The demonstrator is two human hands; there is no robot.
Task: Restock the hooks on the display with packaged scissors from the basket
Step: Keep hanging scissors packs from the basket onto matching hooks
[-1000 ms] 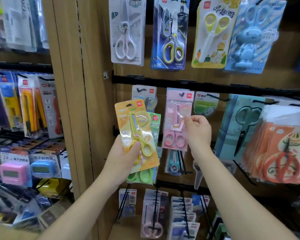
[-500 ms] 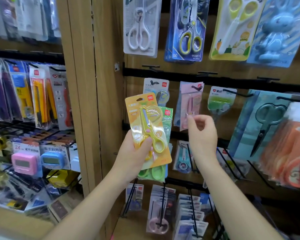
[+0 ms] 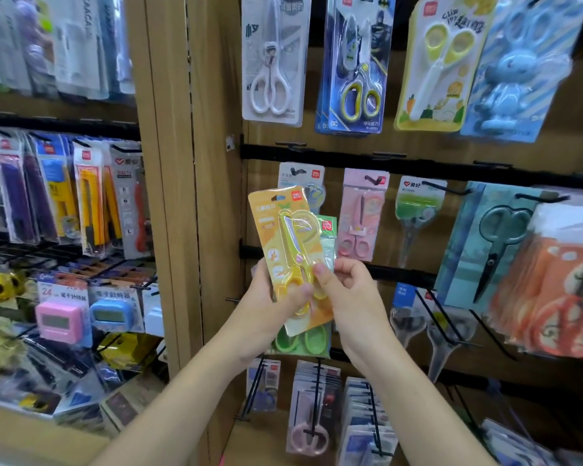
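My left hand [image 3: 270,297] grips a small stack of scissors packs in front of the display. The front pack is orange-yellow with yellow scissors [image 3: 283,240]; behind it sits a green pack [image 3: 327,243] whose green handles [image 3: 303,341] show below. My right hand [image 3: 347,290] pinches the right edge of the yellow pack with thumb and fingers. A pink scissors pack [image 3: 362,213] hangs on a hook of the middle row, just right of the stack. The basket is out of view.
Black hook rails [image 3: 418,166] cross the wooden display, with more scissors packs above, right and below. Bare hooks [image 3: 441,317] jut out at lower right. A wooden post [image 3: 169,196] separates a left bay of utility knives and small timers.
My right hand left the hanging pink pack and came down left onto the yellow pack in my left hand. The pink pack now hangs free on its hook.
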